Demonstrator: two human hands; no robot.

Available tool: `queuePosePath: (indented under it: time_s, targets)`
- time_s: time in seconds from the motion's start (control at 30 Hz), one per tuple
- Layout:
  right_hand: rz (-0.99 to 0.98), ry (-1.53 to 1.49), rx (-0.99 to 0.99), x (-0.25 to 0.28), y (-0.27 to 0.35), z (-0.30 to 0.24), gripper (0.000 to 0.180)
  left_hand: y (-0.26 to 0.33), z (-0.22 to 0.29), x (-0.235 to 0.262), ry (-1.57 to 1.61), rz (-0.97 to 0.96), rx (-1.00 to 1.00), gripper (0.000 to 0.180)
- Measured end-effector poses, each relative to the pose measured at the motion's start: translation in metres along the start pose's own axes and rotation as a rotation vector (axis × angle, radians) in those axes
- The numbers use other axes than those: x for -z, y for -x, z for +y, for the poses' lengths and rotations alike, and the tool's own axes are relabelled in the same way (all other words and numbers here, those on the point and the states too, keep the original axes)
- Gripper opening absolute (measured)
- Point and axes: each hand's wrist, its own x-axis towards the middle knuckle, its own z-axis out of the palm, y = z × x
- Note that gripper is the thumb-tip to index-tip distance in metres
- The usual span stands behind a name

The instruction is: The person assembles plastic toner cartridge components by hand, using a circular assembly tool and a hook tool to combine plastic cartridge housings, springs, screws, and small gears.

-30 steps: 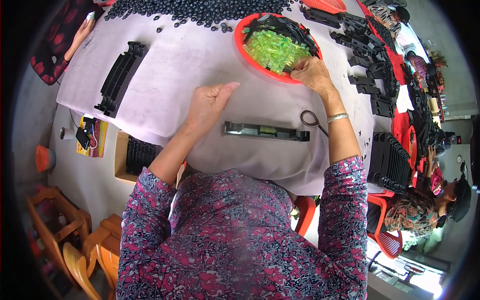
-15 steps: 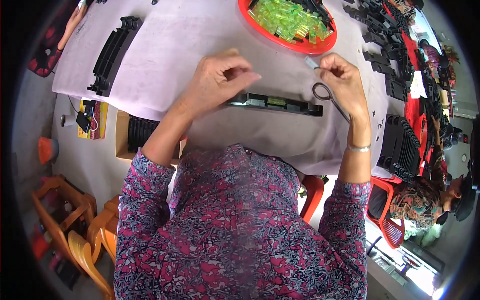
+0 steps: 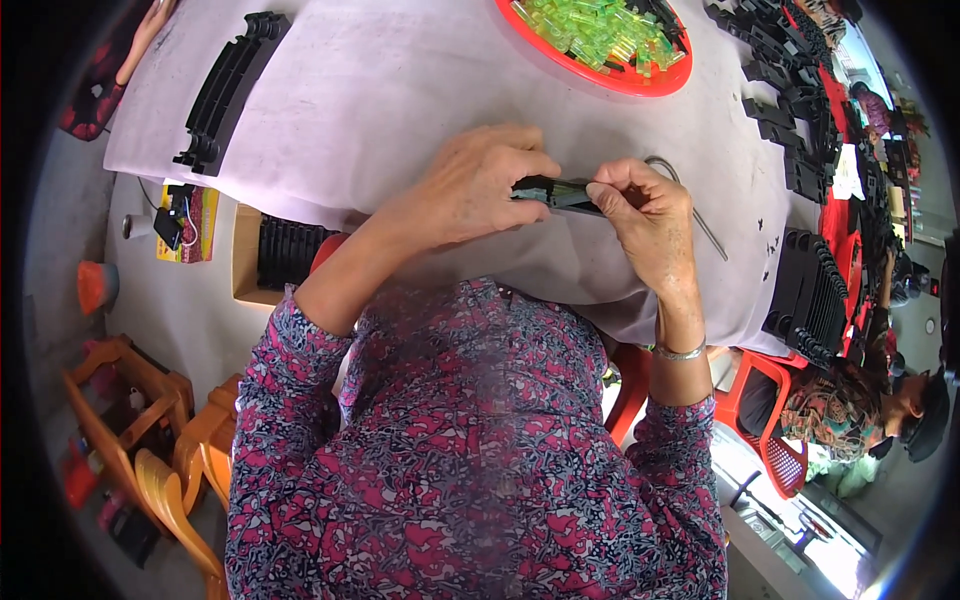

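Observation:
A long narrow black plastic strip (image 3: 566,194) lies near the table's front edge, partly covered by both hands. Pale greenish pieces show inside its channel. My left hand (image 3: 485,185) is closed round its left end, thumb on the near side and fingers on the far side. The thumb and fingers of my right hand (image 3: 648,212) are pinched together at its right part; any small piece between them is hidden. Just beyond my right hand, a thin metal rod with a looped end (image 3: 708,228) rests on the cloth, partly behind the fingers.
A red tray (image 3: 640,88) of yellow-green clear pieces stands at the far side. Black slatted parts (image 3: 225,95) lie at left; more black parts (image 3: 805,290) are stacked at right. A cardboard box (image 3: 246,255) sits below the table's left edge. Another person (image 3: 840,415) is at right.
Both hands have come together onto the black strip, the left moving right and the right moving left and nearer. The small grey piece in my right fingers no longer shows.

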Motion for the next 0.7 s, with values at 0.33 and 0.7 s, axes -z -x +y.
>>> queuePosePath:
  time_s: [0.33,0.7]
  targets:
    - [0.319,-0.169,0.039,-0.020,0.012,0.008,0.004,0.000,-0.005,-0.006,0.013,0.041,-0.014,0.030]
    - [0.473,-0.018,0.018,-0.036,0.018,0.003,0.005,0.003,-0.004,-0.017,0.011,0.096,-0.020,0.027]
